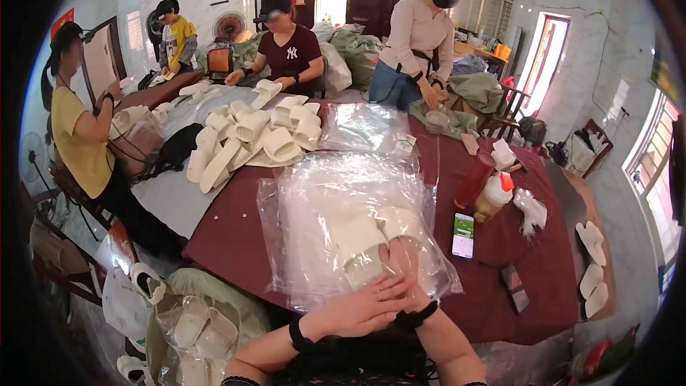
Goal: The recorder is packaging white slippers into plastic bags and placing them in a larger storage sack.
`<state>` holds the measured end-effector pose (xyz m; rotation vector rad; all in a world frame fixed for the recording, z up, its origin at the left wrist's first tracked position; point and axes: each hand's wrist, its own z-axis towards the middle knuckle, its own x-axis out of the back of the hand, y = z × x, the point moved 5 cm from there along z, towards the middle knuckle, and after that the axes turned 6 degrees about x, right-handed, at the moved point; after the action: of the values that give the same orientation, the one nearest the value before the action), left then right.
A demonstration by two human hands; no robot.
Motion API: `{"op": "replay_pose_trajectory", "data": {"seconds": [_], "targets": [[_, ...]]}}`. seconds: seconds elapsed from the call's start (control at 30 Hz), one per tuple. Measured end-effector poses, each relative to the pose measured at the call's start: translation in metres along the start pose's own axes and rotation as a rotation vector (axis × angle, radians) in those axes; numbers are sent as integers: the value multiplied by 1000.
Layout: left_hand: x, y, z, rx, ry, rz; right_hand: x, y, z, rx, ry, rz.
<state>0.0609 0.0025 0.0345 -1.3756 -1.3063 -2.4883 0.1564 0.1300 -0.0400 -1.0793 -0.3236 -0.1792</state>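
A pair of cream slippers [357,237] lies in a clear plastic bag in front of me, on top of a stack of clear bags [314,193]. My right hand [404,263] reaches under the plastic at the bag's near end, its thumb and fingers on the slippers. Across it, by the wrist, lies my left hand [368,306], fingers stretched to the right at the bag's near edge. A ring shows on one of its fingers. The right fingertips are partly hidden by the slippers and by glare on the plastic.
Loose cream slippers [250,129] are heaped at the far left of the maroon-covered table [236,243]. On the right are a phone [463,234], a bottle [493,196], a red cylinder [474,180] and a dark device [514,288]. Bagged slippers [204,329] sit lower left. Several people work around.
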Motion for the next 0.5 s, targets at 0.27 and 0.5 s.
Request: {"op": "replay_pose_trajectory", "data": {"seconds": [0.27, 0.5], "targets": [[32, -6, -28, 58, -35, 19, -37, -16, 66, 104, 37, -492], [49, -25, -76, 196, 245, -37, -42, -27, -40, 541, -377, -471]]}}
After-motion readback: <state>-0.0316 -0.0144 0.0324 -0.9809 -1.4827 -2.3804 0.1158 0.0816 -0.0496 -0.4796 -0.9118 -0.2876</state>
